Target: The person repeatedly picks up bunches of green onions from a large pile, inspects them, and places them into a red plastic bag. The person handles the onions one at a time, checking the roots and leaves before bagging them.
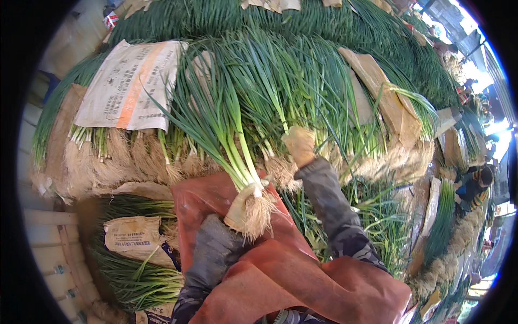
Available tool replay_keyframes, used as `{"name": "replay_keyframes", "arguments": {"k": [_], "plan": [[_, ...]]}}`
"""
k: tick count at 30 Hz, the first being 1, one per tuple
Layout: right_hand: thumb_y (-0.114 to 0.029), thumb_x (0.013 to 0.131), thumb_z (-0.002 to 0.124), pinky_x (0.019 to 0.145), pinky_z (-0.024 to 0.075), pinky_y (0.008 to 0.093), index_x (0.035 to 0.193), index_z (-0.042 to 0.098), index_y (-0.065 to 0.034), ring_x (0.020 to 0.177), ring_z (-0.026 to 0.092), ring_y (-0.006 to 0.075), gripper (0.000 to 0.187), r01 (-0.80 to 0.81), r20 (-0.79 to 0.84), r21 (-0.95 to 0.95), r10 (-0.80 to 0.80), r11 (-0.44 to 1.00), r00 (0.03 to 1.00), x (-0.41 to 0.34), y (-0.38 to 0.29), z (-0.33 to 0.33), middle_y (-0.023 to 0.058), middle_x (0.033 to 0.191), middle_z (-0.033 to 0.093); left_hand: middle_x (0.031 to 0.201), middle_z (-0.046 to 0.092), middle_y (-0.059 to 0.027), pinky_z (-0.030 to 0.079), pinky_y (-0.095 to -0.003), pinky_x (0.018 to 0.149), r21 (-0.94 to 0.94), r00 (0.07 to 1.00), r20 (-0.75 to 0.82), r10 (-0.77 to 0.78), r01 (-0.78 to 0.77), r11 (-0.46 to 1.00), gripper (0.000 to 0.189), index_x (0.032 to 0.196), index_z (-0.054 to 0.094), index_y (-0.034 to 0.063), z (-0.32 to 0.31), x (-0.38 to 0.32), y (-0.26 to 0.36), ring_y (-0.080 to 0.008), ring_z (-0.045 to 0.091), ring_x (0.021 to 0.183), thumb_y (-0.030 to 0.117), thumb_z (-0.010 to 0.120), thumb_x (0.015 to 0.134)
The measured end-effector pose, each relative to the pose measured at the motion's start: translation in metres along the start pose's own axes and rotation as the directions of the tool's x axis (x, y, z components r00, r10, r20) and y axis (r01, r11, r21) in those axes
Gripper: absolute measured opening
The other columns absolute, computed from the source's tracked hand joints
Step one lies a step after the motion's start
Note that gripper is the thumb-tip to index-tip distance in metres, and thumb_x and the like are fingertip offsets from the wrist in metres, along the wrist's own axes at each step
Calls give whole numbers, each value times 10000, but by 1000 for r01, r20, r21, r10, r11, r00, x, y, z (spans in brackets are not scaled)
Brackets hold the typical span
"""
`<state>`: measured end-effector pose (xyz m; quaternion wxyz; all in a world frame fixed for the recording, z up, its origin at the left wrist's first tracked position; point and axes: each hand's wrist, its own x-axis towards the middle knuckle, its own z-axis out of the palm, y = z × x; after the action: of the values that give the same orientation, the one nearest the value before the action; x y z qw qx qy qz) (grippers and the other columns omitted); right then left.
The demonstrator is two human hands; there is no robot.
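Observation:
My left hand (240,209), in a pale work glove, is closed around the white root end of a small bunch of green onions (238,160) over my lap. The bunch's leaves fan up and to the left, and its pale roots hang over the glove. My right hand (300,146), also gloved, reaches forward to the near edge of a long pile of green onions (259,85). Its fingers are curled around the base of a green onion there; the fingertips are hidden. A reddish plastic apron (299,279) covers my lap.
A printed woven sack (129,85) and a brown sack strip (384,93) lie over the pile. More green onions (141,279) lie at left beside a brown sack (131,235); loose leaves (380,231) lie at right. Another person (475,188) sits farther right.

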<state>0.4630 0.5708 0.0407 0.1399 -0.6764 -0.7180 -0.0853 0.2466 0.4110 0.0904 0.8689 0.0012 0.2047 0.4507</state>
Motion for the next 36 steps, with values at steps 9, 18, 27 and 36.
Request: {"name": "replay_keyframes", "arguments": {"k": [9,18,27,36], "plan": [[-448,960,499,807,487,315,1138,584,6,879,586,160,495,-698,674,692,-182,-182,716,-34,-74,-74,88,993,626,1231,562,-185,540,-311,785,97,996,84,-1,-7,995,439,1211,532,19,20,-16,6,-201,625,893,343,558,917],[-291,968,524,693,532,290,1085,583,35,748,625,172,351,-513,563,803,103,-304,820,-69,-62,-43,101,893,634,1154,577,-205,529,-367,856,-29,987,118,-105,109,994,457,1234,503,-9,1,-5,-12,-272,616,975,294,587,903],[-181,940,576,581,518,305,1022,627,-25,639,625,203,183,-233,133,918,302,322,944,-76,-43,-50,80,761,623,1146,585,-170,548,-410,831,-13,983,85,-164,166,986,377,1223,504,2,14,-12,-32,-251,608,978,231,556,928],[-199,937,598,653,469,256,1086,621,10,707,564,138,258,-305,367,855,-74,420,927,-31,-26,-86,31,821,630,1143,566,-148,540,-333,818,-30,978,157,-136,143,989,371,1188,521,16,29,-19,-14,-210,591,968,254,588,912]]}}
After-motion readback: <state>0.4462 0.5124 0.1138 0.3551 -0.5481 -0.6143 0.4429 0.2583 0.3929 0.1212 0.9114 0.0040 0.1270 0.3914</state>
